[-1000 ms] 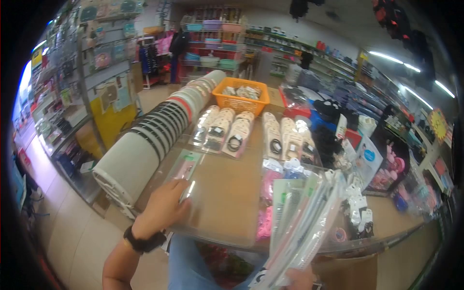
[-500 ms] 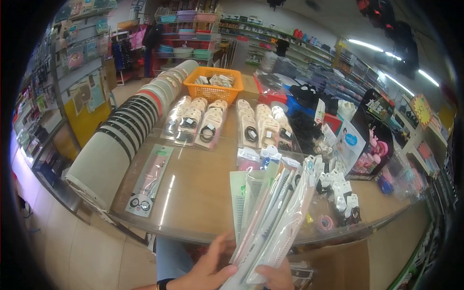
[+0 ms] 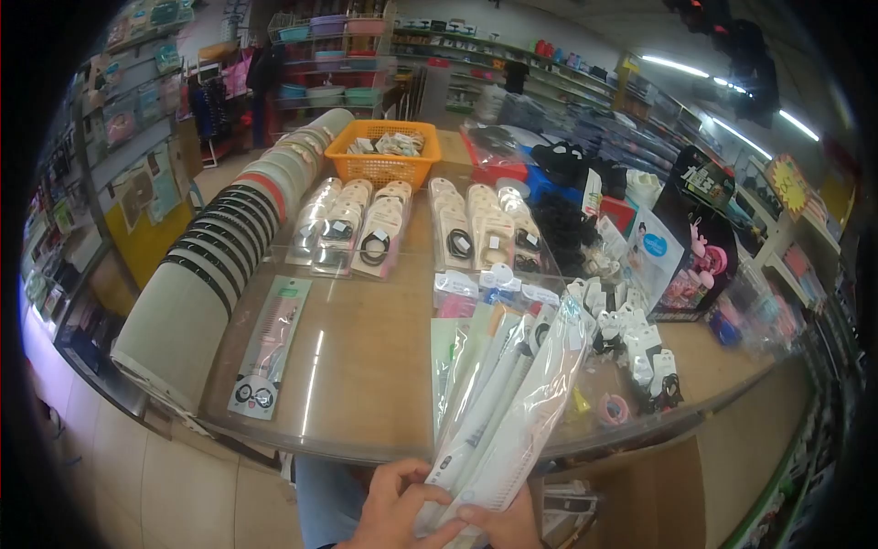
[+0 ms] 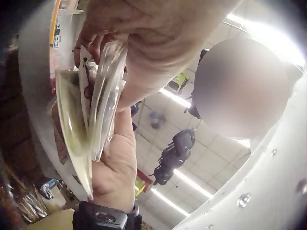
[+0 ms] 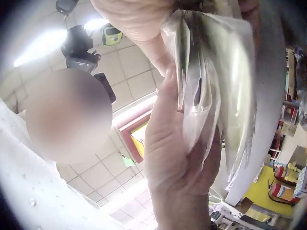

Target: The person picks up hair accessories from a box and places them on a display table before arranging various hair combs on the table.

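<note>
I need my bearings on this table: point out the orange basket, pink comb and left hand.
Orange basket (image 3: 380, 171): head view, front wall.
Pink comb (image 3: 272, 335): head view, middle, through its wrapper.
Left hand (image 3: 390, 516): head view, back of the hand.

We see a brown, glossy surface (image 3: 366, 366) with an orange basket (image 3: 382, 167) of small packets near its far end. Left of the basket and running nearer to us lies a thick pale roll (image 3: 174, 316) ringed with headbands. Carded hair ties (image 3: 375, 240) stand in two groups on the basket's near side. Nearer still, toward the roll, we find a packaged pink comb (image 3: 270, 343) lying flat. Well right of the basket we make out black scrunchies (image 3: 562, 224), white-tagged hair ties (image 3: 645, 352) and a black display box (image 3: 690, 242).
</note>
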Demonstrator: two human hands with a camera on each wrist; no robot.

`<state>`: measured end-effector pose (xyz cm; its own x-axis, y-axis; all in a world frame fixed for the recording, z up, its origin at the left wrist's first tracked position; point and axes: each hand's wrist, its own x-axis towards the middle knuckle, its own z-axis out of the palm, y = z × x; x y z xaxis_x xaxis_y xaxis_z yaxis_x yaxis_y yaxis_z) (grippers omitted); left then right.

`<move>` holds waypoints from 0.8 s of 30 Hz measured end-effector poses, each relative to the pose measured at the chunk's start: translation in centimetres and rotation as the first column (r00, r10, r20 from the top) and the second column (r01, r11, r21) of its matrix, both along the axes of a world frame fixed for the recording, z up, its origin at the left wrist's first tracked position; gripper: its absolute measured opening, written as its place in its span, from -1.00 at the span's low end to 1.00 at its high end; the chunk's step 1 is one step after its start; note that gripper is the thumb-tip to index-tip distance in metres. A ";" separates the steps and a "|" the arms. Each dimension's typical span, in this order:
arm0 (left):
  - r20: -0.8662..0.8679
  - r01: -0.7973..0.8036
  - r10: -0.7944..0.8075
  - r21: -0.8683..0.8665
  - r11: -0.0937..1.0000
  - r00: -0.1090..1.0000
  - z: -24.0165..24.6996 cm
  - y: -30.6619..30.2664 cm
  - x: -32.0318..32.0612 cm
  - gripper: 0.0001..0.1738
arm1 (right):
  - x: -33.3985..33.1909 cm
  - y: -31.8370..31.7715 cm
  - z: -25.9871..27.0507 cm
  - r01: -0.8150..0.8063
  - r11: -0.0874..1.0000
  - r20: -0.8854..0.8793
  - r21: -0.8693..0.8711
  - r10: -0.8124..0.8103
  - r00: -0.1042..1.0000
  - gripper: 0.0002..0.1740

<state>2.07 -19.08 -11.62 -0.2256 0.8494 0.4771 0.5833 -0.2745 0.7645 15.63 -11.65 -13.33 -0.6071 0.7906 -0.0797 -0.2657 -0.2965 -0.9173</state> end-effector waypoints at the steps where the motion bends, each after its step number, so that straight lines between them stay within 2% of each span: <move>1: 0.015 -0.019 0.019 0.004 1.000 1.000 -0.1 0.1 0.0 -0.69 | 0.1 0.0 -0.3 0.003 1.000 0.001 0.000 -0.003 1.000 -0.34; 3: 0.068 0.013 -0.012 -0.012 1.000 0.998 -0.7 0.1 -0.3 -0.74 | 0.3 -0.1 -1.6 0.061 0.995 -0.010 0.078 -0.060 0.998 -0.23; 5: 0.123 0.042 -0.038 -0.027 0.999 0.992 -1.3 0.0 -0.3 -0.79 | 0.5 -0.3 -2.3 0.091 0.994 -0.040 0.060 -0.089 0.995 -0.18; 7: 0.373 0.075 -0.086 0.045 0.996 0.924 -1.7 0.0 -0.2 -0.86 | 0.7 -0.3 -3.2 0.117 0.992 -0.071 0.040 -0.114 0.991 -0.14; 8: 0.372 0.072 -0.084 0.045 0.996 0.925 -1.8 0.0 0.0 -0.86 | 0.9 -0.2 -3.7 0.115 0.993 -0.081 0.028 -0.113 0.990 -0.13; 10: 0.686 0.117 -0.183 0.142 0.983 0.704 -2.0 0.2 0.4 -0.89 | 0.9 -0.2 -4.0 0.110 0.994 -0.094 0.014 -0.108 0.990 -0.11; 14: 0.668 0.090 -0.151 0.125 0.988 0.729 -1.5 0.2 0.7 -0.86 | 1.0 -0.3 -3.4 0.084 0.996 -0.037 0.008 -0.083 0.996 -0.22; 16: 0.735 -0.009 -0.087 0.126 0.992 0.673 -1.9 0.3 0.8 -0.86 | 0.9 -0.3 -2.8 0.070 0.997 -0.018 0.024 -0.069 0.997 -0.27; 18: 0.763 -0.018 -0.049 0.080 0.997 0.645 -2.1 0.0 0.6 -0.86 | 0.6 -0.3 -2.4 0.074 0.995 0.038 0.071 -0.077 0.996 -0.39; 20: 0.788 -0.028 -0.009 0.033 0.999 0.616 -2.1 -0.1 0.5 -0.86 | 0.6 -0.4 -1.9 0.100 0.991 0.037 0.087 -0.103 0.994 -0.42; 22: 0.856 -0.150 0.053 0.030 0.988 0.515 -2.1 0.2 0.2 -0.85 | 0.9 -0.4 -1.9 0.121 0.987 0.035 0.105 -0.125 0.992 -0.45; 23: 0.854 -0.156 0.055 0.031 0.987 0.517 -2.5 0.3 -0.4 -0.85 | 1.5 -0.2 -2.1 0.100 0.992 0.050 0.074 -0.104 0.993 -0.48; 24: 0.846 -0.197 0.063 0.050 0.979 0.529 -3.3 0.3 -1.6 -0.76 | 1.9 -0.1 -2.2 0.076 0.996 0.065 0.042 -0.079 0.995 -0.51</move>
